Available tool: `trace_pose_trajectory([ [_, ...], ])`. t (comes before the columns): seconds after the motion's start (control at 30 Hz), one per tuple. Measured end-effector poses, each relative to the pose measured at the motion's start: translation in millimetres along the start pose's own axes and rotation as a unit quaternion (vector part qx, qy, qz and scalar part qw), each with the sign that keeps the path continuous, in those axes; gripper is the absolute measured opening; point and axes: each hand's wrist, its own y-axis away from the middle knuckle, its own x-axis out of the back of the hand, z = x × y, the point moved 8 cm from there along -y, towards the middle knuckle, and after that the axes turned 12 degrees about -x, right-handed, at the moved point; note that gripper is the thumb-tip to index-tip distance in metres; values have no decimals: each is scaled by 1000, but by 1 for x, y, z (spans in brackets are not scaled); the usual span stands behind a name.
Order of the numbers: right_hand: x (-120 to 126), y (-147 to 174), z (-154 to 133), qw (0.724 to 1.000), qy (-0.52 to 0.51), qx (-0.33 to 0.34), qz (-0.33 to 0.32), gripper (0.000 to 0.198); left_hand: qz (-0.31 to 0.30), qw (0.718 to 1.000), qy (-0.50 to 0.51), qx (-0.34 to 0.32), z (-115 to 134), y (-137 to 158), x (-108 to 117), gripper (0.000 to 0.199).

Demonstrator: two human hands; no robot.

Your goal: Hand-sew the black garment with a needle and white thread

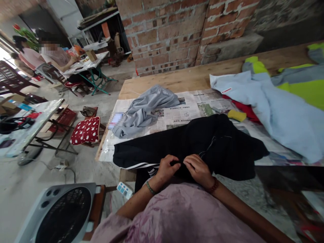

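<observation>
Garment: black cloth garment with white side stripes (pixel 191 141), lying lengthwise along the table's near edge, bunched toward the right, partly overhanging.
Left grip: the left hand (pixel 169 167) is narrow, thumb and fingers closed on the black fabric near the edge.
Right grip: the right hand (pixel 197 169) is just beside it, fingertips also closed on the black fabric; anything thin between them is too dark to tell.
Technique: looks like fine fingertip work. I'd anchor with one grip, work with the other, pinch light so the weave doesn't stretch.
Drag risk: the overhanging right part could pull on the pinch; better supported on the table. Black on black reads poorly, so more light would probably help.
Table: bare tan wood (pixel 157 81) at far side, printed newspaper sheets (pixel 187 113) under the work.
Also on it: crumpled grey cloth garment (pixel 152 104) far left; yellow sponge-like block (pixel 237 115) right of centre; light-blue garment with small red label (pixel 273 101) and neon-yellow-and-grey clothing (pixel 301 91) right.
Room: red brick wall (pixel 164 40) beyond; red white-patterned cushion (pixel 85 130) on a stool, left; grey fan with round dark grille (pixel 65 216) near left; seated person (pixel 57 59) far left.
</observation>
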Motion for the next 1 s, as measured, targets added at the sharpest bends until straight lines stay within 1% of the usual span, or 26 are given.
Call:
trace_pose_trajectory([
  [0.2,-2,2,-10,998,36,42,-3,17,-11,1000,-1,-8,3,-1,-3,9],
  [0.27,-2,1,-14,998,44,41,-9,19,-10,1000,-9,-10,5,-2,-4,9],
  [0.37,-1,-2,-18,998,43,38,-10,22,7,1000,-15,-7,6,-3,-3,12],
  [0.47,2,-2,-20,998,39,47,-8,21,23,1000,-17,-3,5,-4,-2,13],
  [0.57,4,-2,-20,998,36,53,-10,20,21,999,-31,0,4,-6,-1,13],
  [0.67,5,0,-18,998,39,58,-5,18,6,1000,-20,23,-1,-5,-3,12],
  [0.87,-3,6,-19,994,51,89,-22,19,-67,995,36,65,-10,-3,-10,15],
  [1.0,-7,9,-23,993,56,107,-17,20,-74,994,49,69,-12,-2,-11,15],
])
